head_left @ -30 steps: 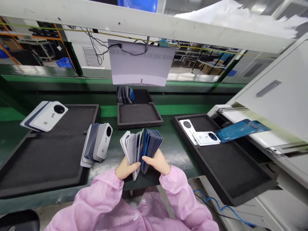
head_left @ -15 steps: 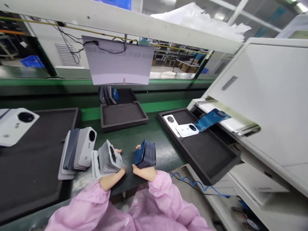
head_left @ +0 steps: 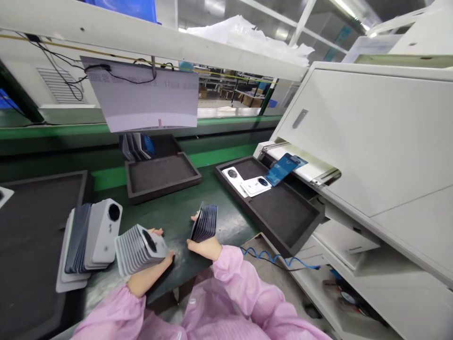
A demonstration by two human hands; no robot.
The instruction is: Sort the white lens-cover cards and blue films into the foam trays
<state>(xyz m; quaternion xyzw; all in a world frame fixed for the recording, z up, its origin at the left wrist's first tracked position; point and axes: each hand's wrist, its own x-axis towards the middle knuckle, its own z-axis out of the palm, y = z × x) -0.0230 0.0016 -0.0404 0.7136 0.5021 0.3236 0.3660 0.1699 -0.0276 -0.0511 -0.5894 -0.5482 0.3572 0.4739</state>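
My left hand (head_left: 150,264) grips a fanned stack of white phone back covers (head_left: 136,249), leaning it toward another upright stack of covers (head_left: 88,236) at the left tray's edge. My right hand (head_left: 201,245) holds a smaller dark-faced stack of covers (head_left: 204,222) upright on the green belt (head_left: 173,215). Both hands wear pink sleeves and sit close to the belt's near edge.
A black foam tray (head_left: 283,208) on the right holds two white covers (head_left: 247,182). A blue cover (head_left: 285,166) lies at the white machine's slot (head_left: 311,172). A smaller black tray (head_left: 161,172) with a few covers sits at the back. A large black tray (head_left: 28,226) lies left.
The single fanned stack held in both hands has been split in two; the left part moved left toward the standing stack, the right part stays in the right hand. My view swung right.
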